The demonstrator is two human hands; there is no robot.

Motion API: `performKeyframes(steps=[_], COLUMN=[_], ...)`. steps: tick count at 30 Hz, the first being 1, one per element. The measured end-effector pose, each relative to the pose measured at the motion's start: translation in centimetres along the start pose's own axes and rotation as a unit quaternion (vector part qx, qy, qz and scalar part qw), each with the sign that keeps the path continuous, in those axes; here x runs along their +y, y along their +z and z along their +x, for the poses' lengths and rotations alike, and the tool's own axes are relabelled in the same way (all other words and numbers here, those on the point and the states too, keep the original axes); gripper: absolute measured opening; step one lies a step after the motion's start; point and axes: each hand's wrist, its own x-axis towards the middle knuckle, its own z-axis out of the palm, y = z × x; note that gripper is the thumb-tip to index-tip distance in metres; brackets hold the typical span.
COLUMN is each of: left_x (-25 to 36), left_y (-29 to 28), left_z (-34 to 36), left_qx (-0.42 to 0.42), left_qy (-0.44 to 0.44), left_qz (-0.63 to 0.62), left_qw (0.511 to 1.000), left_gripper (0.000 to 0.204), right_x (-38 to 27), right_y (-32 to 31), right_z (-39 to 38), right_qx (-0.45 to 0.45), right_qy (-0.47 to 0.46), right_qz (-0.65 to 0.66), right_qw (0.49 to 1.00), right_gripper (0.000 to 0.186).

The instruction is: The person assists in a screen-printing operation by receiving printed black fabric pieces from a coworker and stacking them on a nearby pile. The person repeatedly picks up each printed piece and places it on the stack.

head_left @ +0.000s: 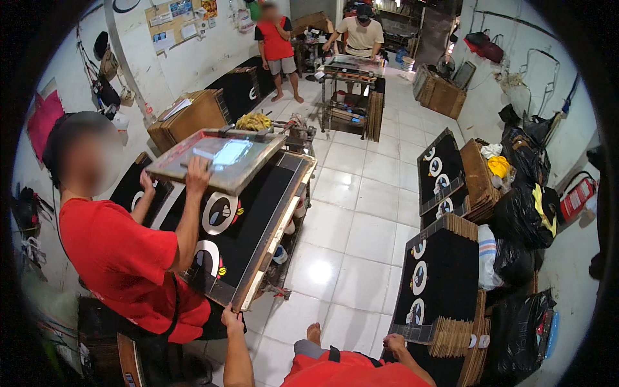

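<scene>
L hand gripping near corner of wooden print board, fingers curled on edge. R hand resting on stack of printed boards, fingers bent, can't tell grip. Beyond, co-worker in red holding screen frame over board w/ black printed fabric

Right hand fingers hidden behind board stack; forearms cut off.

Screen-printing workshop: framed screen, stacked printed boards.
</scene>
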Motion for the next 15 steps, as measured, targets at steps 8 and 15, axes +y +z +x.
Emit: performKeyframes(steps=[8, 15], left_x=[5.0, 8.8], left_y=[1.1, 1.2], left_z=[-2.6, -7.1], left_qx=[0.017, -0.063], left_qy=[0.042, 0.072], left_qz=[0.037, 0.106], left_qw=[0.998, 0.990], left_gripper=[0.014, 0.017], right_x=[-19.5, -39.3], right_y=[22.0, 42.3], right_z=[-0.7, -2.5], right_qx=[-0.276, -0.542], right_qy=[-0.210, -0.030], right_qz=[-0.161, 0.353], right_qw=[0.924, 0.762], right_gripper=[0.020, 0.037])
